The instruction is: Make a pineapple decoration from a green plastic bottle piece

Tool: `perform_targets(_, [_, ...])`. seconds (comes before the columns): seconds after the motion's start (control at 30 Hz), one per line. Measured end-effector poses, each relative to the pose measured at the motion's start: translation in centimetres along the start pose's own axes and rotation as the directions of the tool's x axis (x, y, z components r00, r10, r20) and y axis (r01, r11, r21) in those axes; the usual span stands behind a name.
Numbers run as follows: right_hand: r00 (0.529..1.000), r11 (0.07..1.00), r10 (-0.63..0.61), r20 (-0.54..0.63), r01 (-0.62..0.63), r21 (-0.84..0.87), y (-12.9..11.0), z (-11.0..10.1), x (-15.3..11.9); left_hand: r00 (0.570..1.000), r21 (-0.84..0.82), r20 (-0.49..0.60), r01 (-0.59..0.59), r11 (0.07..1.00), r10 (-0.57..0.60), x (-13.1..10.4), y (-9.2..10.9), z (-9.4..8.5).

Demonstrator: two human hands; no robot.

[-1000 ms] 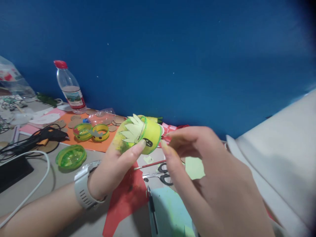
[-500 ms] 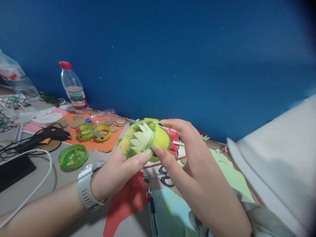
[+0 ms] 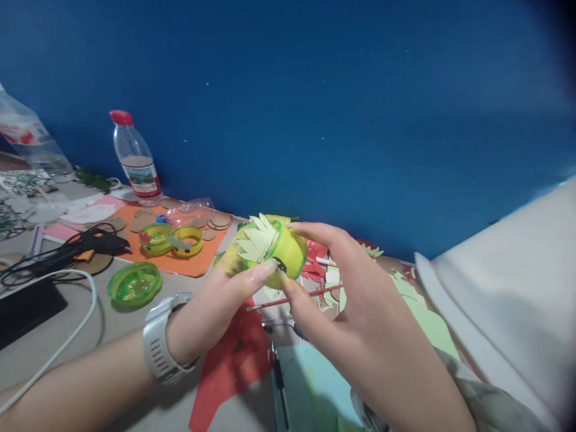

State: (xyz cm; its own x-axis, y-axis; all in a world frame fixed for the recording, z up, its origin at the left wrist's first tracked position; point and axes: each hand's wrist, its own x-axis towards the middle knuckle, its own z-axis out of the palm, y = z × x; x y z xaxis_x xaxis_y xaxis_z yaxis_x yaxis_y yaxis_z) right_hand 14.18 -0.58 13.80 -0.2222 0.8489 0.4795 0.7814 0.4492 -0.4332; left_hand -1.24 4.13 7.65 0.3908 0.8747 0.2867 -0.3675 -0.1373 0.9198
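Note:
Between my hands, above the desk, is a yellow-green painted cup (image 3: 293, 251) with pale green pointed paper leaves (image 3: 257, 240) on its left side and a small black oval with light dots near its lower edge. My left hand (image 3: 225, 294), with paint stains and a white watch (image 3: 157, 345) on the wrist, is closed around the cup, thumb against the black oval. My right hand (image 3: 351, 288) grips the cup from the right, its thumb tip just under the oval and its index finger along the top.
Red-capped bottle (image 3: 139, 162), orange sheet (image 3: 200, 264) with two yellow-green rings (image 3: 186, 242), and green plastic bowl (image 3: 135, 285) lie left. Below are red paper (image 3: 229, 372), a pen (image 3: 279, 378) and a light blue sheet (image 3: 310, 384). A thin red brush (image 3: 297, 296) lies under the hands.
The cup has turned and tilted between my hands, so that the black oval now shows by the thumbs. Both hands still hold it.

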Motion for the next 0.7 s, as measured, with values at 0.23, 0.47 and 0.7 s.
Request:
perform_targets(0.23, [1.0, 1.0, 0.004, -0.003, -0.004, -0.017, 0.01, 0.1, -0.12, 1.0, 0.007, 0.001, -0.005, 1.0, 0.005, 0.0, 0.14, 0.22])
perform_targets(0.47, [1.0, 0.999, -0.003, -0.005, 0.003, -0.032, -0.06, 0.0, -0.08, 0.998, -0.06, -0.032, 0.052, 0.997, -0.054, -0.22, -0.31, -0.02])
perform_targets(0.7, [1.0, 1.0, 0.003, 0.012, -0.002, -0.028, -0.16, -0.08, -0.08, 0.999, -0.076, -0.021, 0.048, 0.996, -0.049, -0.32, -0.4, 0.04])
